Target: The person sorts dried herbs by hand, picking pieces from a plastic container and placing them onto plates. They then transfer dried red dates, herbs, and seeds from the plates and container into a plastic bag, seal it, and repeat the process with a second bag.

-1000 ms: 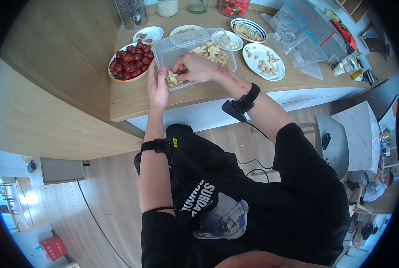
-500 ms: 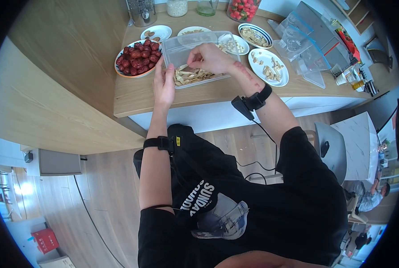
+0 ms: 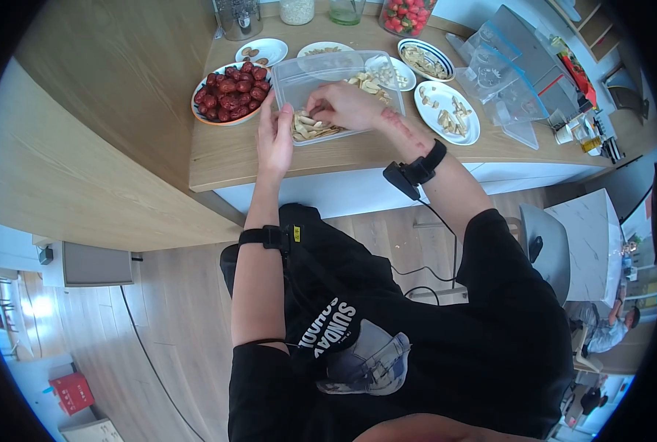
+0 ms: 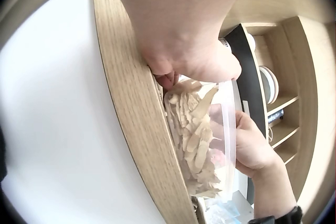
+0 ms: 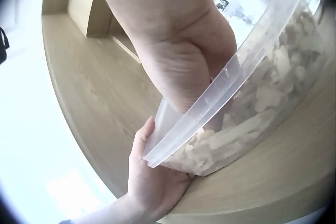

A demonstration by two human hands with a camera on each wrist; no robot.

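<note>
A clear plastic container [image 3: 291, 85] with pale dried slices [image 3: 313, 131] in it stands near the counter's front edge. My left hand [image 3: 275, 140] grips its left end; in the right wrist view its thumb [image 5: 147, 128] lies at the rim corner and the palm is under that end. Inside the container is my right hand [image 3: 350, 105], fingers curled down at the slices near the left end. The container wall blurs those fingertips in the right wrist view. More slices fill the right end, and the left wrist view shows them through the wall.
A bowl of red dates [image 3: 232, 92] stands left of the container. Behind it are small plates and jars, one with strawberries [image 3: 408, 16]. At right are a white oval plate [image 3: 470, 134] with pale pieces, a blue-rimmed bowl [image 3: 448, 76] and clear plastic bags [image 3: 501, 74].
Half a second ago my right hand was raised a little above the slices; its fingers are now lower, among them. My left hand has stayed at the container's left end.
</note>
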